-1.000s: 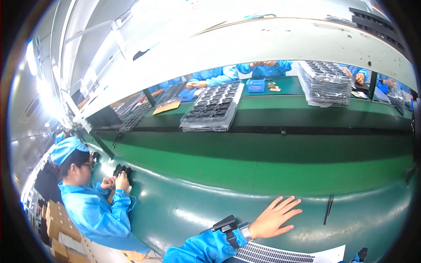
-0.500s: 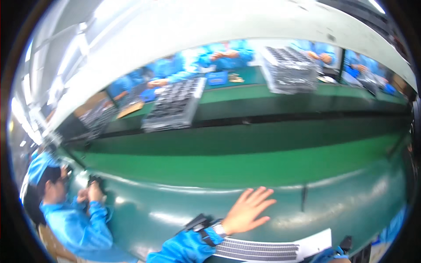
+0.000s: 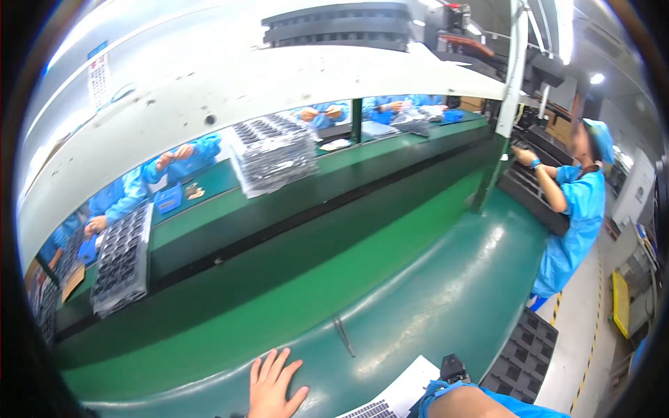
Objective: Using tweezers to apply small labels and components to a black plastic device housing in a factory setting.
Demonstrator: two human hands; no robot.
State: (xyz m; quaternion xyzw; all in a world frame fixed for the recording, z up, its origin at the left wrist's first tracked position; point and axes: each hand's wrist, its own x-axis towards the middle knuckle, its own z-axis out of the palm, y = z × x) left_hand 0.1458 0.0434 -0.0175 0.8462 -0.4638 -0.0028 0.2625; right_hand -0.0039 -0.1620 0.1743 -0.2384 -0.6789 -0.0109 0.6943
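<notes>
My left hand (image 3: 275, 386) lies palm down with fingers spread on the near green tabletop (image 3: 411, 279), holding nothing. To its right, at the lower edge, is a white sheet (image 3: 411, 383) with rows of small dark marks or pieces, partly cut off. My right arm (image 3: 467, 403) comes in beside the sheet, with a blue sleeve and a black device (image 3: 454, 369) by it. The right hand itself does not show. A thin dark strip (image 3: 343, 336) lies on the tabletop ahead of my left hand.
Beyond a green belt (image 3: 279, 306), co-workers' hands work near a wrapped tray stack (image 3: 272, 157), a tray of dark parts (image 3: 122, 261) and a blue bin (image 3: 167, 200). At right, a person (image 3: 575, 216) handles black trays (image 3: 529, 191); another black compartment tray (image 3: 523, 355) sits nearer.
The view has swung to the right, bringing the person with black trays into sight. My left hand, still spread, now appears lower and further left. The co-worker at the left has gone out of view.
</notes>
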